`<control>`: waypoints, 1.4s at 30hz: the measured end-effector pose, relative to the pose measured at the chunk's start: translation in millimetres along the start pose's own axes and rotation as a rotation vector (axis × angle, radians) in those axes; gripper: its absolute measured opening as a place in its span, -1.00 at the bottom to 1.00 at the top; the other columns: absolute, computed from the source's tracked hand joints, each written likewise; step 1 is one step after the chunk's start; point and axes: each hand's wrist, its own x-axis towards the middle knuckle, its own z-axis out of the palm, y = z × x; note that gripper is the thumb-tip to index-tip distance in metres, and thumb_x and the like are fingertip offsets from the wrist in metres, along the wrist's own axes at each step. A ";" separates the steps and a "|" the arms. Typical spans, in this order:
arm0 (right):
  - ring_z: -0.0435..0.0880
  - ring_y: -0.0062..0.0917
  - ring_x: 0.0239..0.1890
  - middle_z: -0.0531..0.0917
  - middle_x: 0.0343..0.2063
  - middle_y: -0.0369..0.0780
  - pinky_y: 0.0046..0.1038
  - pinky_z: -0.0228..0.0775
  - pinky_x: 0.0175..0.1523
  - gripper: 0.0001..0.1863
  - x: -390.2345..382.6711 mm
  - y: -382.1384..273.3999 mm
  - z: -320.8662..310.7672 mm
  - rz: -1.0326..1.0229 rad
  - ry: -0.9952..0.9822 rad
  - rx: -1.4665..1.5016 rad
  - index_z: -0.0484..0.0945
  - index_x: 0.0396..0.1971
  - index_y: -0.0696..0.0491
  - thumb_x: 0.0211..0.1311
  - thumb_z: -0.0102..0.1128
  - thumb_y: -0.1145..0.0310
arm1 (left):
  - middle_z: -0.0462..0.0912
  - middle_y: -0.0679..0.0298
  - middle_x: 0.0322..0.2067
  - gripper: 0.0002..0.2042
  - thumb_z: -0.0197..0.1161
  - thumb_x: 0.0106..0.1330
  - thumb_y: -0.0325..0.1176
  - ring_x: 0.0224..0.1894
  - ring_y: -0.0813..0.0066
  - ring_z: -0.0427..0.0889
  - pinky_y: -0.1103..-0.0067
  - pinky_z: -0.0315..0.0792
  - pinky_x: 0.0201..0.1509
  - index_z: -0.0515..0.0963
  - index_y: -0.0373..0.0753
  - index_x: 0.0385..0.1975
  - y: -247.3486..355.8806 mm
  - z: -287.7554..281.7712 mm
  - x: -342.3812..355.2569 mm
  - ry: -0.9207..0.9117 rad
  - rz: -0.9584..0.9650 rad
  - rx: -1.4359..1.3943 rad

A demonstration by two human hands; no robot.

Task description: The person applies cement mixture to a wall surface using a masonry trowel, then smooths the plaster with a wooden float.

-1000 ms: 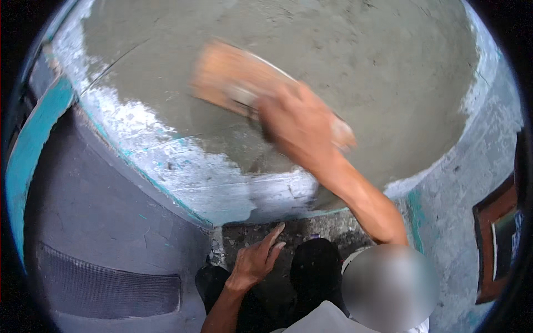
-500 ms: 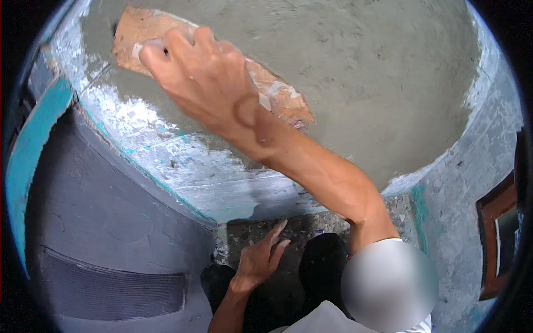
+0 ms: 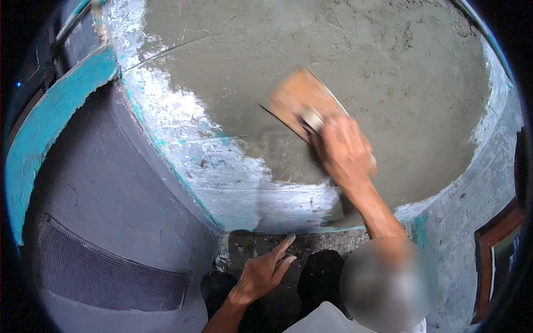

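Note:
My right hand point(image 3: 344, 147) grips the pale handle of a flat wooden float point(image 3: 297, 97), somewhat blurred, which lies slanted over the wet grey plaster point(image 3: 411, 83) in the middle right of the view. Along the left and lower sides of the plaster runs a whitish, patchy band point(image 3: 205, 161) with bits of turquoise paint. My left hand point(image 3: 261, 272) hangs low, below the surface's lower edge, fingers apart and dusty, holding nothing.
At left are a curved turquoise edge piece point(image 3: 61, 111), a grey wall point(image 3: 111, 188) and a dark mesh panel point(image 3: 111, 266). A brown framed opening or object point(image 3: 488, 244) is at right. My dark-clad legs point(image 3: 316, 277) show over rough, debris-strewn ground point(image 3: 261, 244).
My right hand and the float have swung down and right from the upper left of the surface, the float now more steeply slanted. The view has shifted slightly. My left hand stays low.

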 end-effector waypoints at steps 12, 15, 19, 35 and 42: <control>0.58 -0.47 -0.16 0.60 -0.24 -0.34 -0.52 0.42 -0.34 -0.80 83.1 -51.3 30.9 -0.026 0.325 0.179 0.66 -0.12 -0.14 0.27 0.32 0.22 | 0.68 -0.18 0.18 -0.45 0.32 0.54 -0.20 0.12 0.01 0.79 0.26 0.69 0.11 0.41 -0.18 0.46 -12.1 21.4 20.0 0.065 -0.049 0.173; 0.58 -0.49 -0.13 0.61 -0.21 -0.36 -0.49 0.44 -0.32 -0.82 -3.0 -2.3 20.7 -0.010 0.219 0.100 0.69 -0.18 -0.16 0.21 0.35 0.23 | 0.82 -0.06 -0.24 -0.48 0.33 0.54 -0.26 -0.29 0.01 0.86 0.30 0.68 -0.22 0.43 -0.21 0.44 -17.8 24.5 17.4 0.129 -0.055 0.187; 0.62 -0.42 -0.24 0.63 -0.23 -0.27 -0.37 0.55 -0.28 -0.74 -132.7 60.8 14.2 0.052 -0.019 -0.016 0.67 -0.20 -0.06 0.05 0.38 0.32 | 0.80 -0.11 -0.27 -0.47 0.34 0.53 -0.26 -0.31 0.02 0.85 0.31 0.66 -0.27 0.43 -0.21 0.44 -23.3 26.1 14.5 0.176 0.039 0.211; 0.64 -0.23 0.00 0.67 -0.06 -0.04 -0.22 0.43 0.19 -0.63 -267.5 208.8 -26.2 1.107 0.476 -0.049 0.49 0.16 0.19 0.66 0.09 0.19 | 0.81 -0.10 -0.17 -0.43 0.26 0.60 -0.17 -0.12 0.02 0.85 0.23 0.65 -0.03 0.34 -0.11 0.54 -17.9 31.3 14.6 -0.015 -0.147 0.179; 0.71 0.00 -0.16 0.70 -0.21 0.10 -0.06 0.49 -0.01 -0.64 -210.0 157.9 -11.0 1.218 0.438 0.035 0.49 0.03 0.20 0.59 0.18 0.18 | 0.80 -0.18 -0.26 -0.48 0.34 0.53 -0.29 -0.41 0.02 0.83 0.25 0.65 -0.32 0.44 -0.26 0.42 -22.5 38.4 16.9 0.034 -0.010 0.300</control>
